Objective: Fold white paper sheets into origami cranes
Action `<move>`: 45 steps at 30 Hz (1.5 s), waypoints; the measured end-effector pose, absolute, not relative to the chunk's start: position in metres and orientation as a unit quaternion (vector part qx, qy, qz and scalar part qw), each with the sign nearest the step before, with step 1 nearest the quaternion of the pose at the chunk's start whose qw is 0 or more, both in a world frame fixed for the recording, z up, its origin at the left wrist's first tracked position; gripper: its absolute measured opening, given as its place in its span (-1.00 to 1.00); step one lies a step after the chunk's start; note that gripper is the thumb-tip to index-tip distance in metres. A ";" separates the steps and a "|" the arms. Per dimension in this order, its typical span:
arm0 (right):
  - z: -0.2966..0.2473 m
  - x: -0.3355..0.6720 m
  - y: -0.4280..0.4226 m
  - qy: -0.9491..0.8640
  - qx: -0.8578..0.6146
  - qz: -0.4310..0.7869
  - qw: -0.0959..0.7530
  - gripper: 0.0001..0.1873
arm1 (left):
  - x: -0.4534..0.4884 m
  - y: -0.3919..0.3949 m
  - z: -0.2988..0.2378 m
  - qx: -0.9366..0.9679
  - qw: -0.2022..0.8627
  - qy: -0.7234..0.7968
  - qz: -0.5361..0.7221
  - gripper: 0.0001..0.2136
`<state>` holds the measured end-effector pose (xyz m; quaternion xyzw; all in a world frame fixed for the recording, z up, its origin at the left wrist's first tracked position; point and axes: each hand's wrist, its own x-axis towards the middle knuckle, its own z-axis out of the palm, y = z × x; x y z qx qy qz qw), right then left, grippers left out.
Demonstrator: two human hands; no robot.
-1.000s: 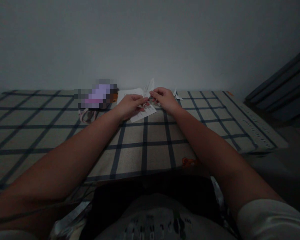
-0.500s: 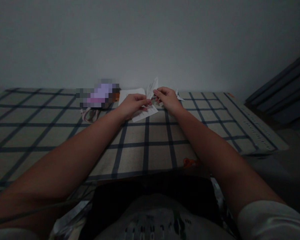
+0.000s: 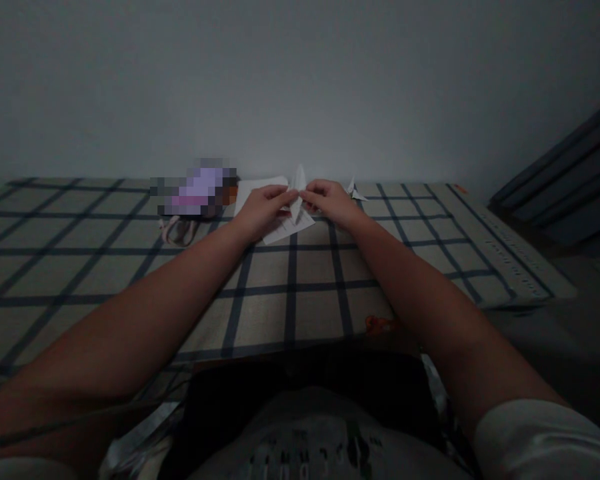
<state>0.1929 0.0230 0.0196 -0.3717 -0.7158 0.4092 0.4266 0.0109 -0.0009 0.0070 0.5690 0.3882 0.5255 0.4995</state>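
Between my two hands a folded piece of white paper (image 3: 299, 181) stands up in a narrow, pointed shape. My left hand (image 3: 266, 205) pinches its left side, thumb on the near face. From the other side my right hand (image 3: 329, 199) closes on it, its thumb close to the left one. Below the hands lies a white sheet of paper (image 3: 285, 231) with faint print, partly covered by my left hand. Just past my right hand sits a small folded paper shape (image 3: 355, 189) with pointed tips.
A checked cloth (image 3: 260, 307) covers the table. At the back left lies a purple, blurred-out object (image 3: 203, 187) with a pale strap loop (image 3: 179, 230). Another white paper (image 3: 255, 190) lies behind my left hand. A plain wall (image 3: 300, 87) rises behind; dark folded fabric (image 3: 570, 180) hangs at right.
The folded paper has narrowed from a wider, spread flap into a slim upright point. My right hand has moved slightly left and down, and the thumbs are closer together.
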 end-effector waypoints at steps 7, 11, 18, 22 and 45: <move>0.019 0.188 0.019 -0.712 -0.387 0.419 0.411 -0.77 | 0.007 0.002 0.007 0.590 0.429 0.406 0.551 -0.65; 0.020 0.187 0.018 -0.706 -0.382 0.419 0.425 -0.79 | 0.008 0.000 0.009 0.584 0.436 0.410 0.548 -0.67; 0.016 0.186 0.023 -0.699 -0.356 0.433 0.444 -0.87 | 0.011 0.002 0.006 0.559 0.474 0.391 0.557 -0.65; 0.015 0.186 0.025 -0.682 -0.353 0.439 0.466 -0.85 | 0.011 0.003 0.005 0.564 0.474 0.390 0.552 -0.64; 0.014 0.186 0.022 -0.727 -0.371 0.406 0.411 -0.78 | 0.010 0.003 0.005 0.545 0.499 0.398 0.544 -0.62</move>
